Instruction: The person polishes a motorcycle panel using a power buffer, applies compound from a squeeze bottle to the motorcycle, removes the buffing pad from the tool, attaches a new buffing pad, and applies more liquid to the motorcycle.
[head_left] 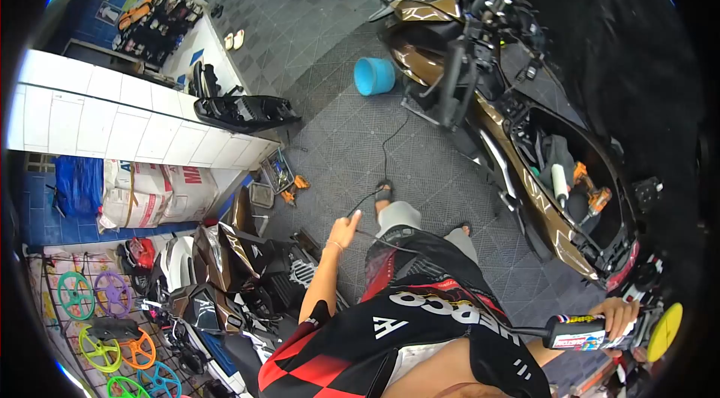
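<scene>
My left hand [343, 231] is closed around a thin black cord [385, 151], which trails over the floor toward the motor scooter and loops back across my body. Out to my right side, my right hand [619, 317] grips a black power polisher [574, 332] with stickers on its body. A round yellow pad [664, 332] faces outward at the polisher's far end. The brown motor scooter [491, 139] stands in front of me to the right, its panels partly removed. Inside its open seat compartment lie an orange-and-black power drill [598, 199] and a white bottle [559, 182].
A blue bucket [374, 76] stands near the scooter. Loose brown body panels [236, 248] and coloured wheels [112, 291] crowd the left. Another orange tool [295, 190] lies by a tray [262, 196]. A black seat [244, 112] rests against the white tiled counter [112, 117].
</scene>
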`<state>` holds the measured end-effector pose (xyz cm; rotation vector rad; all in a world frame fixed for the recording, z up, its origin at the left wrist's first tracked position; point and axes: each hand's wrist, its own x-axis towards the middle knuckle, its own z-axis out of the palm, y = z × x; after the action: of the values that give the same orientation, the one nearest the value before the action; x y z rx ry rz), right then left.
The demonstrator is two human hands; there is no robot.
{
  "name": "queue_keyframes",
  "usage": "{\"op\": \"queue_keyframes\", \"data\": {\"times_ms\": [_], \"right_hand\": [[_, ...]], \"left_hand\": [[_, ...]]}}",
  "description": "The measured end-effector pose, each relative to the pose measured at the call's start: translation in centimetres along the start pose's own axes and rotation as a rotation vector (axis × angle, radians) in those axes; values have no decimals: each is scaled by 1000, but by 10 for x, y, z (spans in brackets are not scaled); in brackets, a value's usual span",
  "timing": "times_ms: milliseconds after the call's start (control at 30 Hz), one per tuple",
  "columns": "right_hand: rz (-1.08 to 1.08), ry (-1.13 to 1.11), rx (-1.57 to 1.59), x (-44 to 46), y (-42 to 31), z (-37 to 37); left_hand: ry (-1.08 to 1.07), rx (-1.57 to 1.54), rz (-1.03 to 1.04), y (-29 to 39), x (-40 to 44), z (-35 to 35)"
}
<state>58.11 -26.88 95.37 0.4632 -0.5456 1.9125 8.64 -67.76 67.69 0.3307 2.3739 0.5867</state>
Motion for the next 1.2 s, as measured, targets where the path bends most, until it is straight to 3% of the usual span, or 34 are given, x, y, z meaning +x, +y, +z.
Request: {"op": "queue_keyframes", "data": {"times_ms": [100, 133, 167, 233, 267, 467, 633, 667, 700, 767, 833, 867, 900, 933, 967, 1033, 1067, 1133, 1200], "right_hand": [[-38, 40, -65, 14, 42, 23], [-200, 171, -61, 7, 63, 31], [-110, 49, -10, 18, 77, 33], [-182, 50, -130, 27, 112, 48], [-138, -51, -175, 34, 119, 46], [-370, 91, -364, 62, 277, 107], [-723, 275, -591, 112, 404, 126], [-399, 37, -440, 126, 417, 115], [-400, 40, -449, 152, 433, 104], [163, -457, -679, 222, 477, 73], [450, -469, -468, 266, 537, 19], [447, -261, -487, 275, 582, 7], [569, -178, -773, 258, 594, -25], [736, -401, -974, 293, 621, -44], [468, 81, -952, 264, 679, -50], [580, 421, -904, 270, 744, -86], [786, 351, -884, 292, 769, -110], [896, 336, -951, 315, 819, -144], [889, 520, -909, 317, 864, -171]], "left_hand": [[57, -84, -1, -26, 39, -46], [91, -146, -6, -34, 54, -63], [83, -148, -2, -42, 71, -79], [121, -267, 44, -56, 113, -115], [115, -279, 69, -55, 135, -135], [-63, -87, 226, -12, 270, -241], [-239, 52, 329, 35, 413, -268], [-351, 98, 241, 47, 435, -274], [-361, 99, 242, 55, 455, -277], [-368, 246, 312, 73, 497, -281], [-353, 237, 348, 77, 540, -282], [-335, 230, 389, 79, 558, -281], [-344, 230, 352, 78, 561, -293], [-349, 317, 387, 97, 571, -306], [-339, 393, 436, 121, 591, -315], [-328, 418, 438, 123, 629, -321], [-360, 449, 443, 126, 650, -326], [-406, 472, 423, 125, 683, -336], [-422, 503, 448, 131, 725, -338]]}}
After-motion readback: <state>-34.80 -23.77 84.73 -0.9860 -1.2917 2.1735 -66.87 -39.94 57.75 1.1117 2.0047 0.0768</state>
